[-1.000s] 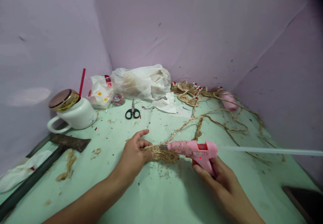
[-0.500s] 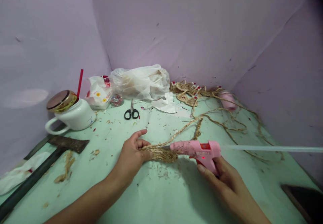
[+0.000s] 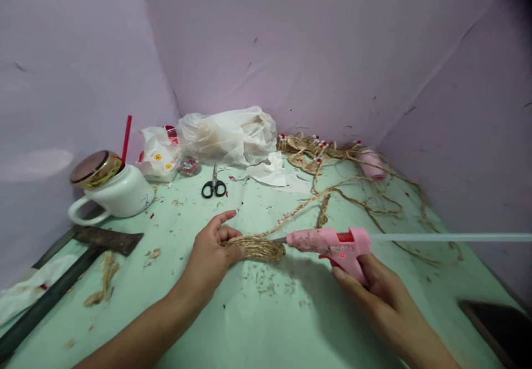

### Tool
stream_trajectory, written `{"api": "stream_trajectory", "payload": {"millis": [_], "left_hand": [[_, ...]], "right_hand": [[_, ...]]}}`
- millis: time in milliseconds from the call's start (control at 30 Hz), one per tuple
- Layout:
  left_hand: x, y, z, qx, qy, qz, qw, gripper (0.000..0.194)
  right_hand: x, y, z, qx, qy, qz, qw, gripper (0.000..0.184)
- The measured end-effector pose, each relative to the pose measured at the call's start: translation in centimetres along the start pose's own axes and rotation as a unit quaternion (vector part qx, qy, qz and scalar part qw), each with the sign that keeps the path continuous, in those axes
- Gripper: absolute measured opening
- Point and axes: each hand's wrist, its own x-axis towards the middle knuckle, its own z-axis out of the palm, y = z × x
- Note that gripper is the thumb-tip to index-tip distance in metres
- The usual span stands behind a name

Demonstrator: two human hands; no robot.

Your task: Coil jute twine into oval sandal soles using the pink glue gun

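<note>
My left hand pinches the left end of a flat, oval coil of braided straw rope, thumb on the near side. From the coil a length of the same rope runs back and to the right across the table. My right hand grips a pink hot glue gun by its handle, a small red light glowing on its side. The gun's nozzle points left at the coil's upper right edge; whether it touches I cannot tell. A long clear glue stick sticks out of its back.
Black-handled scissors lie behind my left hand. On the left are a hammer-like tool and a white mug. A plastic bag, woven straw pieces and a pink spool line the back. A dark object lies front right.
The glue gun has shifted right along the coil, its nozzle going from the coil's top middle to its right end. My left hand keeps its pinch. The whole view has shifted slightly.
</note>
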Motion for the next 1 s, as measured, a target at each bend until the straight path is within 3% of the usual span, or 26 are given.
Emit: {"api": "stream_trajectory", "payload": {"millis": [333, 533, 633, 733, 800, 867, 1000], "left_hand": [[0.0, 0.0, 0.0, -0.013, 0.011, 0.0, 1.0, 0.075], [-0.1, 0.4, 0.0, -0.03, 0.021, -0.021, 0.999, 0.077], [-0.2, 0.8, 0.0, -0.015, 0.003, -0.057, 0.998, 0.081], [-0.3, 0.9, -0.1, 0.061, -0.022, -0.067, 0.996, 0.078], [-0.4, 0.6, -0.4, 0.154, -0.051, -0.046, 0.986, 0.07], [-0.6, 0.3, -0.7, 0.258, -0.066, -0.013, 0.964, 0.063], [-1.4, 0.1, -0.8, 0.403, -0.037, 0.022, 0.914, 0.064]], "right_hand": [[0.3, 0.1, -0.4, -0.031, -0.016, -0.015, 0.999, 0.022], [0.3, -0.2, -1.1, 0.01, 0.011, 0.042, 0.999, 0.023], [0.6, 0.0, -2.4, -0.007, -0.036, 0.087, 0.996, 0.029], [0.9, 0.8, -3.5, -0.027, -0.091, 0.121, 0.988, 0.029], [1.0, 1.7, -3.9, -0.065, -0.09, 0.113, 0.987, 0.03], [0.9, 2.6, -4.3, -0.157, -0.068, 0.094, 0.981, 0.034], [0.6, 2.8, -4.8, -0.365, 0.013, 0.021, 0.931, 0.043]]}}
